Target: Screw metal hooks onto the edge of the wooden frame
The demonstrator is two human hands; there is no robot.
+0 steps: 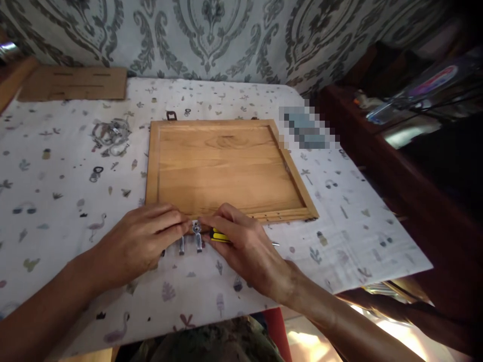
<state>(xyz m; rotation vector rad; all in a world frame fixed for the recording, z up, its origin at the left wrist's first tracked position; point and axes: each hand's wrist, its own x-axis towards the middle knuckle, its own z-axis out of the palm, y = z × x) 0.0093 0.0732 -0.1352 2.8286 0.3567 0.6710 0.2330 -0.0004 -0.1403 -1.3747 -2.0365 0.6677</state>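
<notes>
A framed wooden panel (222, 161), perhaps the lid or side of a box, lies flat on the table. At its front edge is a small shiny metal latch (198, 240), with a second metal piece (181, 245) just left of it. My left hand (147, 236) is closed at the panel's front left edge, fingertips pressed together beside the latch; what they pinch is hidden. My right hand (245, 241) grips a yellow-and-black screwdriver (220, 236) within the palm, its metal tip showing past the hand. The right thumb and forefinger come close to the latch's other side.
Loose metal hardware in clear plastic (112, 134) lies left of the panel. A flat cardboard piece (73, 84) rests at the back left. Dark hinge-like fittings (171, 116) stick out behind the panel. A blurred-out item (307, 128) is at the right. The patterned tablecloth (362, 241) ends near my lap.
</notes>
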